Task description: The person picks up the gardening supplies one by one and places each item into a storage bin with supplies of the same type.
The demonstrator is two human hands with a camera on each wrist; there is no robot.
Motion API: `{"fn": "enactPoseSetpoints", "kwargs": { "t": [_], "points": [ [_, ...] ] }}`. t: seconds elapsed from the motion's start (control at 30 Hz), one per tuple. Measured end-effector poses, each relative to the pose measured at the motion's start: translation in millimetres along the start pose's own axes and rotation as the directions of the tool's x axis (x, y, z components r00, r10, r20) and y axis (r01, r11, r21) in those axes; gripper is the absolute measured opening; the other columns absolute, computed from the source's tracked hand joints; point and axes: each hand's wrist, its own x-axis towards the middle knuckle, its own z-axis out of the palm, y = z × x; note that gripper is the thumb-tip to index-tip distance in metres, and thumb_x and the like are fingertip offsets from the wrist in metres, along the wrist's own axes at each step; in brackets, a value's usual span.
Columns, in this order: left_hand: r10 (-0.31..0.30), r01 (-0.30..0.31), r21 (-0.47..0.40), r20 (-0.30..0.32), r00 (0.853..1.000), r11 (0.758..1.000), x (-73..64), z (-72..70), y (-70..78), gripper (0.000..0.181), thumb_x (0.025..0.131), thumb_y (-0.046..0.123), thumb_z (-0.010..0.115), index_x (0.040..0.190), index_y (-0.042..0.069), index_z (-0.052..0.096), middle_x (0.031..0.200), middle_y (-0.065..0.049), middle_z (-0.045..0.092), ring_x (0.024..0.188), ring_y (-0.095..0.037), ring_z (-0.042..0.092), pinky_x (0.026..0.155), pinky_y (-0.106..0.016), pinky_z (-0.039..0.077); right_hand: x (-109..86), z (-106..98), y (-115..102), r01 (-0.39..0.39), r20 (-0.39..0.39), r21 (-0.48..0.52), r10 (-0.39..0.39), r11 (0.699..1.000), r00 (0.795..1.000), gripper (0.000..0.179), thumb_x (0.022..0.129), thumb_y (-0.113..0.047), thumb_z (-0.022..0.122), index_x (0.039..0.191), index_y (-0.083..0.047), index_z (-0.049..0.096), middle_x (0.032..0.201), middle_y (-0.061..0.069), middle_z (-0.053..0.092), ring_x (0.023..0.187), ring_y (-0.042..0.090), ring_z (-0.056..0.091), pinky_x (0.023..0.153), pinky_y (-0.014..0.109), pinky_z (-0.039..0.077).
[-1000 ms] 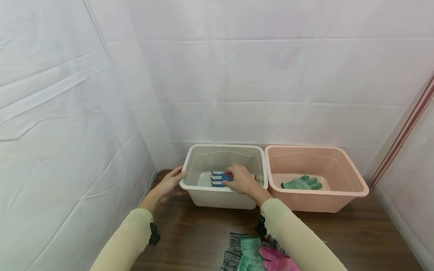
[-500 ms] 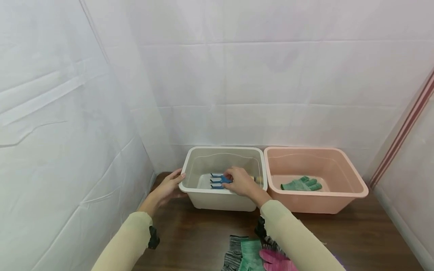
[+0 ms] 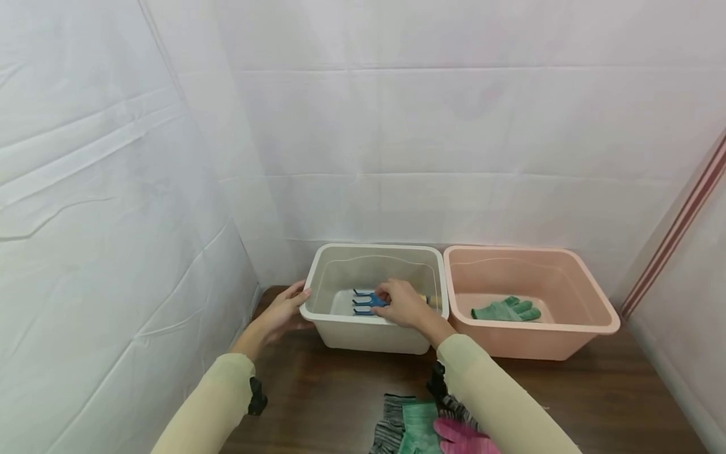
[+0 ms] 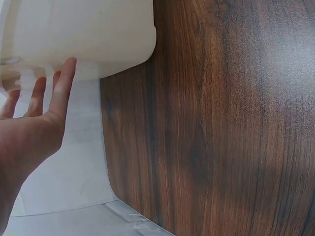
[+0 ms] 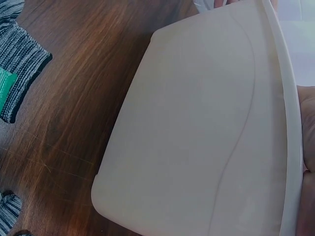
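A blue three-pronged garden hand rake [image 3: 363,302] lies in the off-white bin [image 3: 368,334], prongs to the left and its yellowish handle toward the bin's right end. My right hand [image 3: 404,304] reaches over the front rim and pinches the rake near the base of the prongs. In the right wrist view the bin's outer wall [image 5: 197,118] covers most of what that hand does. At the left end, my left hand [image 3: 280,312] has its thumb on the rim. The left wrist view shows its fingers [image 4: 61,93] nearly straight against the outer wall.
A pink bin [image 3: 527,340] stands close against the off-white one, with a green glove [image 3: 506,309] inside. Near the front lie a grey striped glove [image 3: 388,425], a green one [image 3: 420,429] and a pink one [image 3: 462,438], partly under my right sleeve. White sheeting surrounds the wooden table [image 3: 317,403].
The view shifts very slightly. Both hands, the hand rake and the bins otherwise keep their places.
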Motion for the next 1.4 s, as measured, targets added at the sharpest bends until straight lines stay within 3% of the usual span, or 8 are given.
{"fn": "enactPoseSetpoints", "kwargs": {
  "t": [0.23, 0.43, 0.7, 0.9, 1.4],
  "points": [
    [0.001, -0.001, 0.005, 0.018, 1.000, 1.000, -1.9, -0.5, -0.6, 0.060, 0.116, 0.029, 0.043, 0.169, 0.011, 0.021, 0.164, -0.026, 0.029, 0.150, -0.052, 0.034, 0.104, -0.062, 0.052, 2.1, 0.9, 1.0, 0.000, 0.007, -0.017, 0.000, 1.000, 1.000, 0.037, 0.095, -0.027, 0.083, 0.122, -0.004, 0.073, 0.112, 0.010, 0.069, 0.100, 0.019, 0.064, 0.090, 0.037, 0.058],
    [0.014, -0.014, 0.012, 0.015, 1.000, 1.000, -0.4, -0.3, -0.6, 0.059, 0.116, 0.030, 0.044, 0.169, 0.012, 0.022, 0.164, -0.027, 0.030, 0.146, -0.047, 0.041, 0.104, -0.062, 0.052, 3.2, 1.7, 2.3, -0.002, 0.003, -0.025, 0.002, 1.000, 1.000, 0.036, 0.096, -0.028, 0.082, 0.121, -0.004, 0.073, 0.112, 0.010, 0.070, 0.100, 0.018, 0.065, 0.090, 0.036, 0.057],
    [0.012, -0.013, 0.009, 0.026, 1.000, 1.000, -1.6, -0.2, 0.4, 0.060, 0.117, 0.030, 0.043, 0.169, 0.011, 0.020, 0.165, -0.027, 0.029, 0.150, -0.052, 0.034, 0.103, -0.061, 0.053, 3.0, 1.7, 2.1, 0.002, -0.004, -0.037, -0.002, 0.999, 1.000, 0.035, 0.096, -0.028, 0.082, 0.120, -0.004, 0.073, 0.112, 0.010, 0.069, 0.100, 0.019, 0.065, 0.089, 0.036, 0.058],
    [0.006, -0.006, 0.006, 0.015, 1.000, 1.000, -0.5, -1.2, -0.9, 0.059, 0.116, 0.031, 0.045, 0.168, 0.013, 0.024, 0.165, -0.024, 0.032, 0.150, -0.049, 0.036, 0.104, -0.062, 0.053, 1.8, 0.8, -1.3, -0.012, -0.009, -0.035, 0.012, 0.999, 1.000, 0.035, 0.095, -0.028, 0.082, 0.119, -0.004, 0.074, 0.111, 0.009, 0.069, 0.100, 0.019, 0.065, 0.089, 0.036, 0.058],
    [0.005, -0.005, 0.010, 0.028, 1.000, 1.000, -3.6, -1.0, 2.0, 0.061, 0.117, 0.029, 0.042, 0.170, 0.011, 0.018, 0.166, -0.028, 0.028, 0.148, -0.050, 0.038, 0.104, -0.062, 0.053, 0.2, -0.2, -5.9, -0.009, -0.005, -0.050, 0.009, 0.999, 1.000, 0.036, 0.096, -0.029, 0.082, 0.120, -0.004, 0.074, 0.111, 0.008, 0.069, 0.101, 0.019, 0.066, 0.090, 0.035, 0.058]
  ]
}}
